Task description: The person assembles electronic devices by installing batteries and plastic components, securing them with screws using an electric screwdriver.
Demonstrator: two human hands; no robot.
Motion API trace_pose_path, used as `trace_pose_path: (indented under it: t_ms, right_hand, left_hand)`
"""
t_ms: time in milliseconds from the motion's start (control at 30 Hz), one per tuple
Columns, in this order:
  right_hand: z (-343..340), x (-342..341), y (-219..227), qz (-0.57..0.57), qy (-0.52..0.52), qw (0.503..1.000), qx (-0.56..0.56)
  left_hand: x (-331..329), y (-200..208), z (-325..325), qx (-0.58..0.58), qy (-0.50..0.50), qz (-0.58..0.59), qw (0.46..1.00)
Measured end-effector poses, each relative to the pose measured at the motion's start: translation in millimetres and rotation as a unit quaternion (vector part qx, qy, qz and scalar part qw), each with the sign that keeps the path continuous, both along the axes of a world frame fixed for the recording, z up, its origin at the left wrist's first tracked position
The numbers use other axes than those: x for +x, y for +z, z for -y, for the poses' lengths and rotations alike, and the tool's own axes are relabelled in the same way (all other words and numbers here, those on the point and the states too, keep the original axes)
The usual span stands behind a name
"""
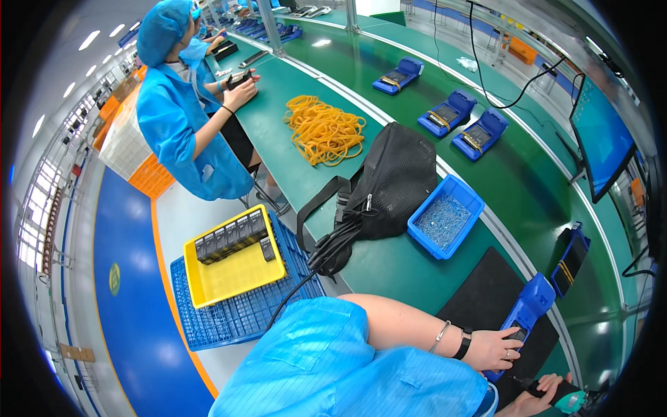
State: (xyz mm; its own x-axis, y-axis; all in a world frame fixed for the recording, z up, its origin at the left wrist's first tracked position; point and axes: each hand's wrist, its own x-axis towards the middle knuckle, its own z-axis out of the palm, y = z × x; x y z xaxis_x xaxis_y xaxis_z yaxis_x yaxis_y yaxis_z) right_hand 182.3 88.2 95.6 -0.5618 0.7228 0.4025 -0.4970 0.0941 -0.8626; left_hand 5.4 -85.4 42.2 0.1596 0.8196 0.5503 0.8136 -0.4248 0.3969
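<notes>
At the lower right, my left hand (490, 349) grips the near end of a blue holder (533, 299), its fingers closed over the dark device in it. The holder lies on a black mat (479, 288). Beside it, close to the picture's rim, my right hand (533, 401) is wrapped round a black and green electric screwdriver (571, 401). The driver's thin bit points toward the holder's near end; I cannot tell if it touches. A blue tray (415, 224) of tiny screws stands beyond the mat.
A black bag (399, 174) and orange rubber bands (323, 128) lie on the green bench. More blue holders (448, 112) sit on the green conveyor, below a monitor (603, 139). At left, a yellow bin (229, 285) with black boxes rests on blue crates. A co-worker (180, 125) stands beyond.
</notes>
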Motion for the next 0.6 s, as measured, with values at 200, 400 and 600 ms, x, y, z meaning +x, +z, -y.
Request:
trace_pose_path:
  t_ms: [200,400,600]
  right_hand:
    - [-26,11,-1,-0.003,0.126,0.989,0.072]
    - [27,-40,31,0.103,-0.131,0.974,0.151]
    - [65,-77,56,0.165,-0.204,0.963,0.056]
  left_hand:
    - [7,-4,-4,0.030,0.015,0.015,0.999]
    - [34,-38,-33,0.196,0.098,0.056,0.974]
    - [60,-60,-61,0.204,0.165,0.049,0.964]
